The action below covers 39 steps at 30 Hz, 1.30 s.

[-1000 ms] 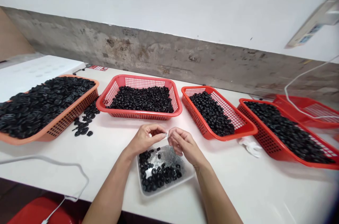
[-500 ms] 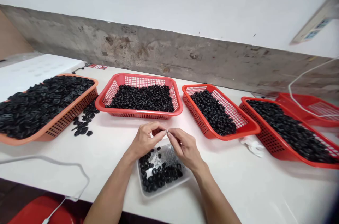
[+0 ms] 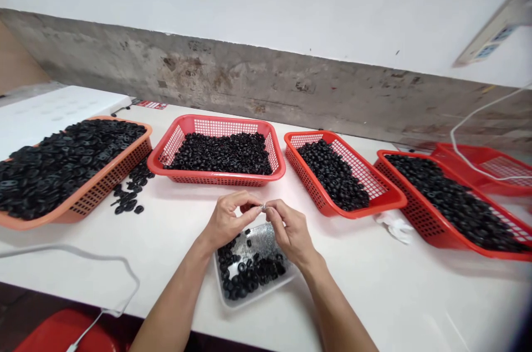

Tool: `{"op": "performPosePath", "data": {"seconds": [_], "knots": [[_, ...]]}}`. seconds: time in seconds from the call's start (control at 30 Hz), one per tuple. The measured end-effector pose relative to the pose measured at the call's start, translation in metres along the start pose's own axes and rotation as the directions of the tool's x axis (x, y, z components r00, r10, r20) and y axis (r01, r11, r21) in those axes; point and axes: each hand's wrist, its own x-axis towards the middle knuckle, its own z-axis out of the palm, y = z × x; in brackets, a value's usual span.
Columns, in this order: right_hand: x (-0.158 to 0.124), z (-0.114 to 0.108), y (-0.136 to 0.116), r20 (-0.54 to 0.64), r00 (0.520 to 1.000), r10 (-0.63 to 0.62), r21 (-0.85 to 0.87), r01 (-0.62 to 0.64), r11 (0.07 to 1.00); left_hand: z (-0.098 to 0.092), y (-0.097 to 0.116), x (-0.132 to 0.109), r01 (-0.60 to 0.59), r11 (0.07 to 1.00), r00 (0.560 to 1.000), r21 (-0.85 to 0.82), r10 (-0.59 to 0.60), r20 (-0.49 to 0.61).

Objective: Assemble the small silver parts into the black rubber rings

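Where both hands meet: above a shallow clear plastic tray [image 3: 257, 296] of small black rubber rings [image 3: 249, 275], near the front edge of the white table [image 3: 374, 285].
Left hand [image 3: 226, 222]: curled, thumb and forefinger pinching a tiny silvery piece [image 3: 262, 207].
Tiny silvery piece: gripped between both hands' fingertips, too small to identify.
Right hand [image 3: 291, 230]: curled, fingertips pinching the piece's other side.

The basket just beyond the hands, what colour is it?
The basket is red; head view.
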Motion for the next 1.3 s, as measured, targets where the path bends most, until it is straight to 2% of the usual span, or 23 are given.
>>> {"op": "performPosePath", "data": {"seconds": [0.1, 0.2, 0.37, 0.43, 0.6, 0.7, 0.77, 1.03, 1.3], "knots": [[-0.0003, 0.0012, 0.0012, 0.030, 0.999, 0.039, -0.012, -0.038, 0.999, 0.0012, 0.0003, -0.0002, -0.030, 0.999, 0.999, 0.046, 0.031, -0.014], [-0.0006, 0.0021, 0.0034, 0.020, 1.000, -0.004, -0.043, 0.005, 0.999, 0.0008, 0.0015, -0.0002, -0.024, 0.998, 0.999, 0.052, 0.026, -0.039], [-0.0018, 0.0023, 0.0068, -0.106, 0.991, -0.087, -0.081, 0.079, 0.994, -0.0022, 0.0041, 0.0012, 0.032, 0.999, 0.998, -0.014, -0.032, -0.047], [-0.0024, 0.0022, 0.0066, -0.123, 0.987, -0.108, -0.090, 0.097, 0.991, -0.0034, 0.0034, 0.0017, 0.064, 0.996, 0.997, -0.054, -0.066, -0.043], [-0.0020, 0.0002, 0.0023, -0.110, 0.986, -0.125, -0.108, 0.113, 0.988, -0.0050, -0.0007, 0.0020, 0.100, 0.986, 0.993, -0.133, -0.106, -0.042], [-0.0012, -0.0024, -0.0001, -0.009, 0.991, -0.136, -0.131, 0.134, 0.982, -0.0051, -0.0014, 0.0022, 0.095, 0.988, 0.994, -0.120, -0.101, -0.044], [-0.0011, -0.0036, -0.0006, 0.043, 0.992, -0.117, -0.135, 0.122, 0.983, -0.0046, -0.0008, 0.0022, 0.088, 0.992, 0.995, -0.091, -0.093, -0.048], [-0.0012, -0.0007, 0.0003, 0.006, 1.000, 0.017, 0.014, -0.017, 1.000, 0.0002, -0.0002, 0.0006, 0.000, 1.000, 1.000, 0.011, 0.000, 0.007], [0.0008, -0.0028, -0.0011, -0.069, 0.996, 0.059, 0.049, -0.056, 0.997, -0.0022, 0.0019, 0.0007, -0.017, 0.998, 0.998, -0.061, 0.020, 0.061]]}}
